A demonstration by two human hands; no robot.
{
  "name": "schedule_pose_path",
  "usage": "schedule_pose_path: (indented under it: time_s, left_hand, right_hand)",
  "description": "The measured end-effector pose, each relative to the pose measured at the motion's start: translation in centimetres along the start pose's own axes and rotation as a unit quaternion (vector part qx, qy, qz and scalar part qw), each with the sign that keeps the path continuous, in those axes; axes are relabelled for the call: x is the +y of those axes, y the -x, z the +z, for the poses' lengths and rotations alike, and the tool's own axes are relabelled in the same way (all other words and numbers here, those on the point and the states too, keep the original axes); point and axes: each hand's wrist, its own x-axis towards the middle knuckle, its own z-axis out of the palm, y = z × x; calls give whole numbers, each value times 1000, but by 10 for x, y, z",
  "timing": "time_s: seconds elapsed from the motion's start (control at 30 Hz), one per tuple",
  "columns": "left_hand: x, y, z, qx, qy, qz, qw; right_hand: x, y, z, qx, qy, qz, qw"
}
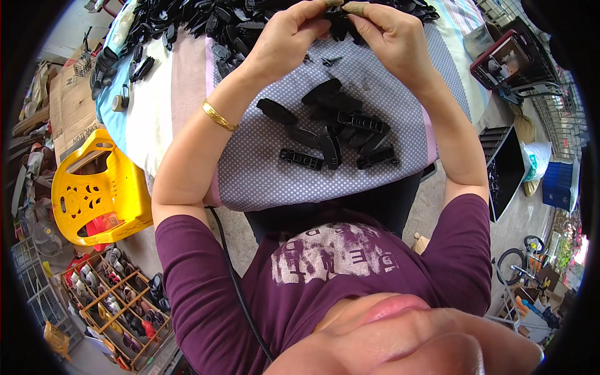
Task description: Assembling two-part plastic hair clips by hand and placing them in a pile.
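Head view has our left hand (290, 31) and right hand (390, 39) close together at the upper edge, fingers bent narrow, with a dark plastic part (339, 26) showing between them. The edge cuts it off and the heap of black parts (194, 22) beyond is the same colour, so we cannot tell which hand grips it, or how firmly. Tan wraps (357, 8) cover a fingertip on each hand; we judge that they guard the skin but dull the touch, so we do well to check by eye.

To work this part cleanly, we should steady it with one hand and press with the other, straight and evenly, since skewed force could bend thin plastic. Lowering it toward the dotted cloth (256, 187) would give firmer support. The small black piece (332, 61) just nearer us is easily brushed away, and the loose group of black parts (329, 147) needs elbow room.
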Motion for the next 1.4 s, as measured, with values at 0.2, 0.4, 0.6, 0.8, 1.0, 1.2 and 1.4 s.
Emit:
schedule_pose_path:
  time_s: [0.2,0.4,0.6,0.8,1.0,1.2,1.4]
  left_hand:
    - [3,2,3,18,-2,27,999]
    - [8,4,13,64,-19,66,996]
    - [4,6,20,93,101,1,991]
    - [11,4,0,74,215,-17,974]
    - [5,-3,-4,37,229,-48,971]
    - [-4,2,-26,-17,118,60,991]
    - [19,5,-8,12,90,-19,996]
  right_hand:
    - [-4,4,11,79,-56,-83,992]
    - [6,3,23,111,-24,-105,988]
    - [-19,3,9,98,88,-187,974]
    - [-14,4,9,-10,-9,151,988]
    - [3,7,9,-164,-44,103,980]
    - [-8,14,13,-70,4,6,998]
    - [14,-10,-9,-247,-91,85,961]
